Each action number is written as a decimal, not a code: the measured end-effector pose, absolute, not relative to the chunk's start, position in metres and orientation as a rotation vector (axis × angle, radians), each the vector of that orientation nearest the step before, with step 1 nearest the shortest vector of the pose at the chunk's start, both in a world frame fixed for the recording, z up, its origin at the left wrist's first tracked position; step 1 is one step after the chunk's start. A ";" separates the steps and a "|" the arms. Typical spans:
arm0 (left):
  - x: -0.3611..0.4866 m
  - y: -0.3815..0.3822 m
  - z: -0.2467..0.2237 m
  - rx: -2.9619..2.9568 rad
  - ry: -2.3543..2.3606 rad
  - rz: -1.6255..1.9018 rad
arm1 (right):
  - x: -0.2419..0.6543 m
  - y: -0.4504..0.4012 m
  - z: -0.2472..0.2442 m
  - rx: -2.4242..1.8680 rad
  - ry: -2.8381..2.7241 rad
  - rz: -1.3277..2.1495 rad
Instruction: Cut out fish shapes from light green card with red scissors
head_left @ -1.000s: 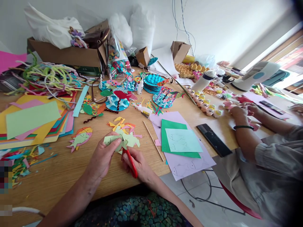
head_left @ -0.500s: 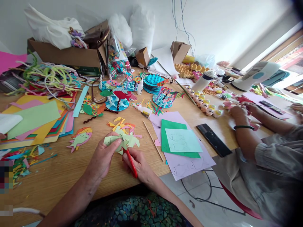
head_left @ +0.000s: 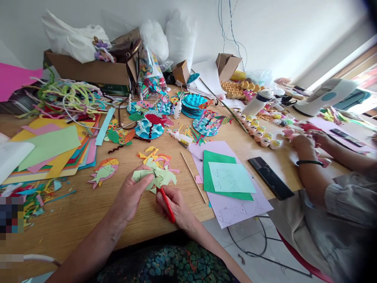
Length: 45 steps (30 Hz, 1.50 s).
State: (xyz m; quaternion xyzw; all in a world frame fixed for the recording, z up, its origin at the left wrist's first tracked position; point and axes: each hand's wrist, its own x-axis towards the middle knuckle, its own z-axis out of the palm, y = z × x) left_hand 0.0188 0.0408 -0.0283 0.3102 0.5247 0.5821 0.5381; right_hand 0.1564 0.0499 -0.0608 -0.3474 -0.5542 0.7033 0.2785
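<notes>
Pinched between the thumb and fingers of my left hand (head_left: 131, 192) is a light green paper piece (head_left: 141, 175) with a fish outline drawn on it. My right hand (head_left: 173, 202) grips red-handled scissors (head_left: 167, 205), whose blades meet the paper's right side and are mostly hidden. Beyond my hands lies a heap of orange, yellow and green paper scraps (head_left: 157, 160). To the left, cut-out paper fish (head_left: 104, 171) in green, orange and pink rest on the table. A thin wooden stick (head_left: 193, 177) lies right of my hands.
Purple sheet (head_left: 235, 214), green sheet (head_left: 207, 173) and pale blue sheet (head_left: 232, 177) with fish drawings overlap at right, beside a phone (head_left: 271, 177). Coloured paper (head_left: 44, 145) and shreds (head_left: 32, 200) lie left. Glue bottles (head_left: 181, 137) stand behind. Another person's hands (head_left: 306, 143) work at far right.
The whole view has shifted slightly, so things appear a little further right. My hands keep nearly the same hold on the paper and scissors.
</notes>
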 end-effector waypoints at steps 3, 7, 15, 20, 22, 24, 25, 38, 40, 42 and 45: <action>0.017 0.041 -0.029 0.742 1.231 1.373 | 0.157 0.050 -0.061 -0.924 -1.496 1.873; 0.016 0.041 -0.030 0.762 1.201 1.341 | 0.157 0.049 -0.060 -0.892 -1.492 1.897; 0.013 0.042 -0.031 0.773 1.196 1.301 | 0.159 0.048 -0.060 -0.913 -1.513 1.889; 0.010 0.040 -0.030 0.832 1.176 1.261 | 0.161 0.049 -0.064 -0.917 -1.546 1.876; 0.010 0.039 -0.030 0.851 1.177 1.241 | 0.161 0.049 -0.064 -0.916 -1.543 1.874; 0.009 0.039 -0.030 0.853 1.181 1.232 | 0.160 0.049 -0.063 -0.916 -1.538 1.878; 0.009 0.039 -0.030 0.852 1.185 1.226 | 0.160 0.049 -0.062 -0.916 -1.536 1.880; 0.001 0.043 -0.019 0.834 1.231 1.128 | 0.161 0.049 -0.056 -0.920 -1.532 1.925; 0.000 0.043 -0.018 0.838 1.236 1.109 | 0.162 0.050 -0.057 -0.918 -1.545 1.917; -0.002 0.044 -0.017 0.847 1.240 1.092 | 0.162 0.050 -0.057 -0.915 -1.566 1.910; -0.004 0.045 -0.017 0.869 1.230 1.075 | 0.164 0.051 -0.057 -0.914 -1.584 1.925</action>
